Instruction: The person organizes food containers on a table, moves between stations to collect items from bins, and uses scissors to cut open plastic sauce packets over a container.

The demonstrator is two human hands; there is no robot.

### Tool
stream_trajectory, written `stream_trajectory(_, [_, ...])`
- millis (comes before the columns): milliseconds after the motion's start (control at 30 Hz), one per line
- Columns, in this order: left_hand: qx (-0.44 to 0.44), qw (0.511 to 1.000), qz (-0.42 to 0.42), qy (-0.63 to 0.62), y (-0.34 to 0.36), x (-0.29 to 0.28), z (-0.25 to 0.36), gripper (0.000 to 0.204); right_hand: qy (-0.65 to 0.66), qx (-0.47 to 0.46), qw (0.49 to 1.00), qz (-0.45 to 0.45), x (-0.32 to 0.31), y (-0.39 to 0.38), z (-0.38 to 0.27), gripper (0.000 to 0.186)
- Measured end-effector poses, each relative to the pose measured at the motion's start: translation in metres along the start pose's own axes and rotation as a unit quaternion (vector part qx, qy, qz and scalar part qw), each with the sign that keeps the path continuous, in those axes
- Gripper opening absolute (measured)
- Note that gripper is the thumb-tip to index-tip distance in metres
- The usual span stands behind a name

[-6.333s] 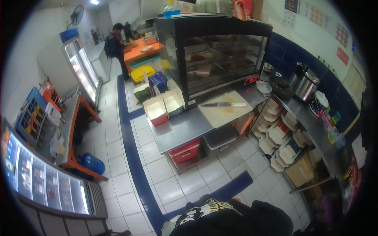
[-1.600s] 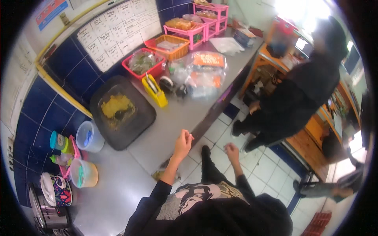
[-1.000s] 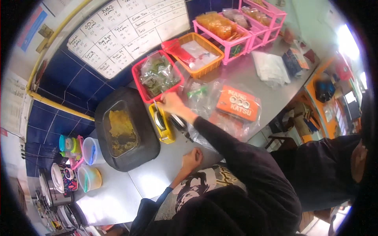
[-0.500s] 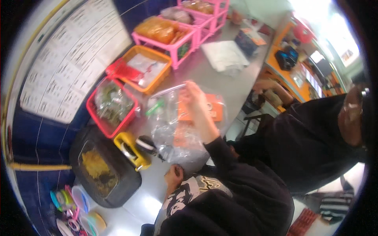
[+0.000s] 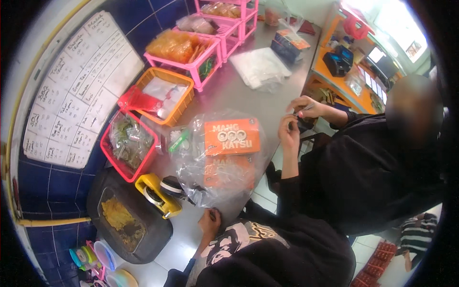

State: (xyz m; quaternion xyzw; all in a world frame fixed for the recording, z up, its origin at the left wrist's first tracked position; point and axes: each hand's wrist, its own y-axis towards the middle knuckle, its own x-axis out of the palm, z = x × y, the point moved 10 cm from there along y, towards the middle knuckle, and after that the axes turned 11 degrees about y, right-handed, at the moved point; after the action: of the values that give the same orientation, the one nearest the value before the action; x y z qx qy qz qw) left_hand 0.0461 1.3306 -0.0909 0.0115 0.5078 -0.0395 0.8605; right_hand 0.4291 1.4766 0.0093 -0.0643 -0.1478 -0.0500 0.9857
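My right hand (image 5: 290,130) is raised beyond the bagged orange boxes (image 5: 232,136), its fingers closed at the end of a thin pen-like object (image 5: 303,111). A co-worker's hand (image 5: 308,105) grips that object too, just above mine. My left hand (image 5: 210,221) is low at the steel counter's near edge, fingers curled; what they hold, if anything, is hidden. Near it stand a yellow tape dispenser (image 5: 162,201) and a black lidded container (image 5: 98,229) with yellow residue on it.
A co-worker (image 5: 363,177) in black is close on my right. Pink racks (image 5: 196,71) of bags, an orange basket (image 5: 180,109) and a red basket (image 5: 142,165) line the wall side. An orange desk (image 5: 356,98) with devices stands behind the co-worker.
My right hand went from the tape dispenser, across the bag, rightward with the thin object to meet the co-worker's hand. My left hand stays low at the counter's edge.
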Motion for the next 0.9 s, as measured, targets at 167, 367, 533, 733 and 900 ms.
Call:
stream_trajectory(167, [-0.003,1.0,0.011,-0.004,0.004,0.0,0.0,0.016,-0.039,0.001,0.997,-0.06,0.021,0.011,0.001,0.013])
stream_trajectory(367, [-0.039,0.997,-0.019,0.061,-0.004,0.017,-0.019,0.021,-0.507,0.055,0.86,-0.036,-0.009,0.108,0.028,0.022])
stream_trajectory(533, [-0.032,0.993,-0.024,0.114,-0.007,0.027,-0.026,0.027,-0.938,-0.065,0.304,-0.15,-0.001,0.308,0.024,0.016])
stream_trajectory(733, [0.04,0.988,0.084,0.122,-0.006,-0.004,-0.001,0.038,-0.906,0.11,-0.239,-0.332,-0.109,0.385,0.059,0.024])
stream_trajectory(900, [0.052,0.986,0.044,0.151,-0.02,0.018,-0.015,0.036,-0.909,0.097,-0.282,-0.29,-0.109,0.416,0.032,0.039])
